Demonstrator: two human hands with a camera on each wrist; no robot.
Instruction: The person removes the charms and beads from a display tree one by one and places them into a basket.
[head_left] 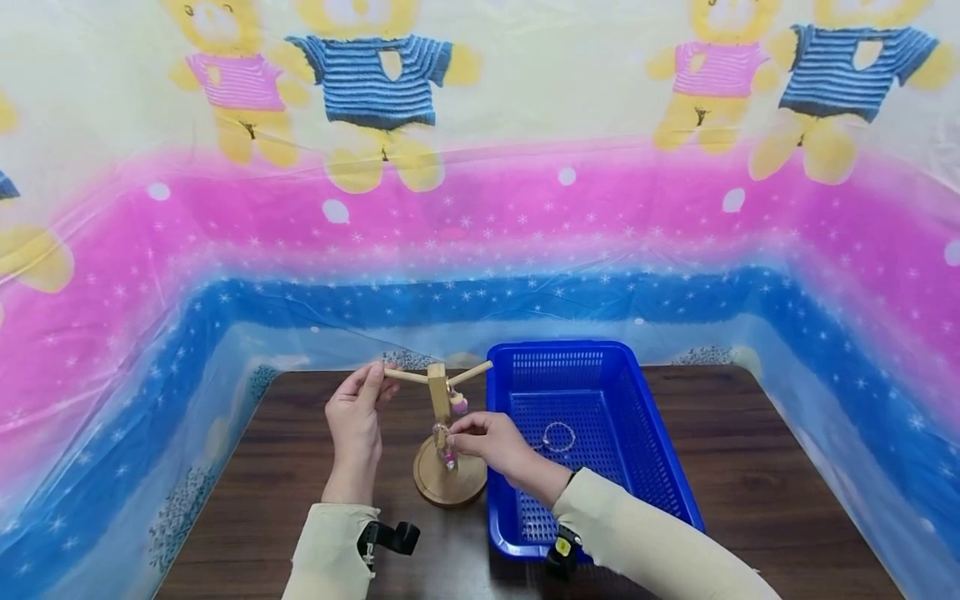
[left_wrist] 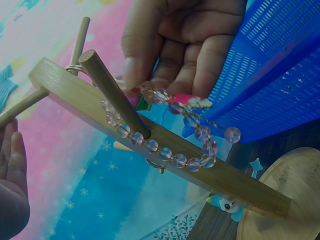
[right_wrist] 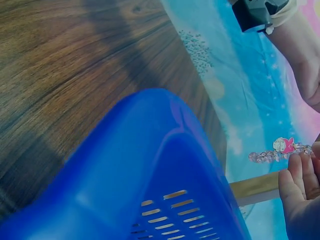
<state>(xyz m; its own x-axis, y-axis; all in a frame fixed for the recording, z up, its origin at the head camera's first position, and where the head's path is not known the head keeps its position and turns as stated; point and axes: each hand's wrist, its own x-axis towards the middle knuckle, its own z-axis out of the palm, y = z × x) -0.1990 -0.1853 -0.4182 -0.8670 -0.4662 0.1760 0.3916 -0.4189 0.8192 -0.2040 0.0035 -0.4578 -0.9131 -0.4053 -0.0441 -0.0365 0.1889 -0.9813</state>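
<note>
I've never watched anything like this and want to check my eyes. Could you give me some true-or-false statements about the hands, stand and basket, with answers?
1. The left hand holds a peg of the wooden stand. True.
2. The right hand pinches a beaded bracelet. True.
3. A blue basket is beside the stand. True.
4. The basket has nothing in it. False: a loose bracelet lies inside.
5. In the head view, the basket is left of the stand. False: it is on the right.
</note>
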